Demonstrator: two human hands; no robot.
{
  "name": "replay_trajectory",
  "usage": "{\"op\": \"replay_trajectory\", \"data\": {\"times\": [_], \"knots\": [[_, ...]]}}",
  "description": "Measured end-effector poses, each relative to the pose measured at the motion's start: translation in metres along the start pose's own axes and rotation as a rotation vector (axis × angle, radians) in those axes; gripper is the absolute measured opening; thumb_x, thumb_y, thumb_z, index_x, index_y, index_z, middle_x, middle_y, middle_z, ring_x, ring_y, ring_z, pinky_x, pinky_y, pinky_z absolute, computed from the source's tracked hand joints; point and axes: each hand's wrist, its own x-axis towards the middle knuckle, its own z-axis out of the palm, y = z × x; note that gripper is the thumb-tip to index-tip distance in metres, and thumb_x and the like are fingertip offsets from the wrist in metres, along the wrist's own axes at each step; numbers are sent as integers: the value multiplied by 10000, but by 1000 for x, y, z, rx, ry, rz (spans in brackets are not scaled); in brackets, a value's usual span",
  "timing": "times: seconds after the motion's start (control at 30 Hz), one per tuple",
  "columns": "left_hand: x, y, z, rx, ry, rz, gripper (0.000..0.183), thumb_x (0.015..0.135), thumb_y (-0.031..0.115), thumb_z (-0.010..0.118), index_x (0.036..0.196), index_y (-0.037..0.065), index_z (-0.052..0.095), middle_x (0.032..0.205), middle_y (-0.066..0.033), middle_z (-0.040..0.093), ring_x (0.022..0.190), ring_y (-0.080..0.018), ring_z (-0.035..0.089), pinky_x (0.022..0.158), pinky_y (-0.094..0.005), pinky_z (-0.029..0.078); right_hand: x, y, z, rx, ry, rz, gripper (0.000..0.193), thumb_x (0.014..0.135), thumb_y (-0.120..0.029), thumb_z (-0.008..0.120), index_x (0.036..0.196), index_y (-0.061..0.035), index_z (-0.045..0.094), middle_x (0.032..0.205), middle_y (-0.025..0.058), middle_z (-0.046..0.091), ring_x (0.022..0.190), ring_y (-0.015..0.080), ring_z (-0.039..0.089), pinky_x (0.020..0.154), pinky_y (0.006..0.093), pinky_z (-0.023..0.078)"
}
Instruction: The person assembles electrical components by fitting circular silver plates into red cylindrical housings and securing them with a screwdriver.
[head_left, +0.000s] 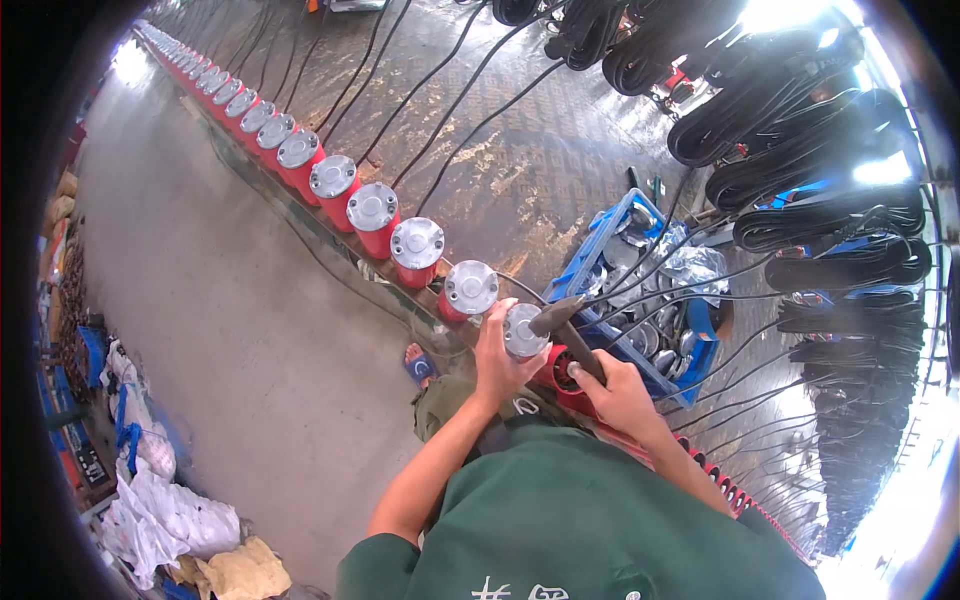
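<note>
My left hand is closed around the side of a round silver metal cap on top of a red cylinder, which my hand and the cap mostly hide. My right hand grips the handle of a hammer. The dark hammer head is over the right edge of that cap; whether it touches cannot be told. Just beyond my left hand stands a capped red cylinder. Close to my right hand is an uncapped red cylinder with its dark inside showing.
Several more capped red cylinders run in a line toward the far left. A blue crate of metal parts lies right of my hands. Bundled black cables hang along the right. White plastic sheeting lies on the floor at left.
</note>
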Motion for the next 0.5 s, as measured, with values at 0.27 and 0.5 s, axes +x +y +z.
{"op": "replay_trajectory", "data": {"times": [0.27,0.5], "knots": [[1,-2,-3,-90,12,-11,975,693,174,1000,1504,2,487,1394,-219,642,1290,-421,638,1098,-473,517,2,-17,19,-245,-16,41,255,1050,-264,669,1102,-18,626,762,248,692,742,461,721,645,531,521],[1,-12,-4,4,46,87,1062,624,302,1059,1498,-2,539,1384,-200,686,1261,-386,689,1070,-464,557,-8,-23,-3,-144,33,-79,245,1049,-249,684,1142,-24,650,726,242,667,671,464,685,615,513,500]]}}
